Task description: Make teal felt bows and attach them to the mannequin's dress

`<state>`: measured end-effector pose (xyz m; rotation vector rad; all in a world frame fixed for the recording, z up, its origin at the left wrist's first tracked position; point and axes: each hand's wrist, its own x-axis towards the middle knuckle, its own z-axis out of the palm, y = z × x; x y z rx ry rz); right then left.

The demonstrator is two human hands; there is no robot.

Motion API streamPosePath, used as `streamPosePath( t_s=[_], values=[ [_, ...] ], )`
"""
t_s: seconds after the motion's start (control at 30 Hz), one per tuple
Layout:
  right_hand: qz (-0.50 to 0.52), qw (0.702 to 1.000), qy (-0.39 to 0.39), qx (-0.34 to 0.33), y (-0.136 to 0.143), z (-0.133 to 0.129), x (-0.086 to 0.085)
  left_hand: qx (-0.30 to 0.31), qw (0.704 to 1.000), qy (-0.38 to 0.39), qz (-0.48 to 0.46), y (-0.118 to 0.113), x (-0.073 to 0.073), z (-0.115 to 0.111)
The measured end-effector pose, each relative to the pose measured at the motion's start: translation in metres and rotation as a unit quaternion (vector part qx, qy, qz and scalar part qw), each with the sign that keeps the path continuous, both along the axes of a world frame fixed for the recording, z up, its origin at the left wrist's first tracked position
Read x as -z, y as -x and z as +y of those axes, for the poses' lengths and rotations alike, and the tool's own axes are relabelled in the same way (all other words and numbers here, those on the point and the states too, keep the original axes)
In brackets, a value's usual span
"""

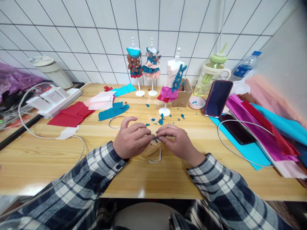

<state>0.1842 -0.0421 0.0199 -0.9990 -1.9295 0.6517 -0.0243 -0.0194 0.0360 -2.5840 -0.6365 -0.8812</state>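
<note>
My left hand [134, 137] and my right hand [177, 140] meet above the middle of the table, fingertips pinched close together. Between them shows a small teal piece of crepe-like paper [155, 140]; both hands seem to grip it. Just below lies a thin white loop [160, 156], lying on the wood. Beyond the fingers, several teal scraps [161, 121] are scattered around the white base of a mini dress form [176, 65]. That form wears a pale pink top, teal bows down one side and a magenta and red skirt.
Two more dressed forms, one with brown bows [134, 62] and one with tiered ruffles [151, 64], stand by the tiled wall. Red paper [72, 114] and a power strip [54, 102] lie left. A pink bowl [197, 103], propped phone [217, 97] and colored sheets [259, 127] are right.
</note>
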Motion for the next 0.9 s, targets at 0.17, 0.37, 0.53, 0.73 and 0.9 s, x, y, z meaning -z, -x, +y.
streamPosePath(
  t_s=[0.17,0.37,0.53,0.73,0.9],
  values=[
    [0.006,0.999,0.029,0.018,0.002,0.0013,0.0025,0.003,1.0,0.007,0.009,-0.0009,0.002,0.001],
    [-0.017,0.999,0.025,0.035,0.0025,-0.0011,-0.0004,0.007,1.0,0.019,0.017,-0.0022,0.0044,0.0007],
    [-0.017,1.0,-0.011,0.019,0.0037,-0.005,-0.0025,-0.001,1.0,0.026,0.004,-0.0012,0.0059,0.0013],
    [-0.032,0.997,-0.061,0.039,0.0077,-0.0066,0.0038,-0.026,0.999,0.019,-0.002,-0.0029,0.0054,-0.0008],
    [-0.053,0.995,-0.06,0.056,0.0087,-0.0076,0.0061,-0.025,1.0,0.004,0.006,-0.0043,0.0043,-0.0025]
  ],
)
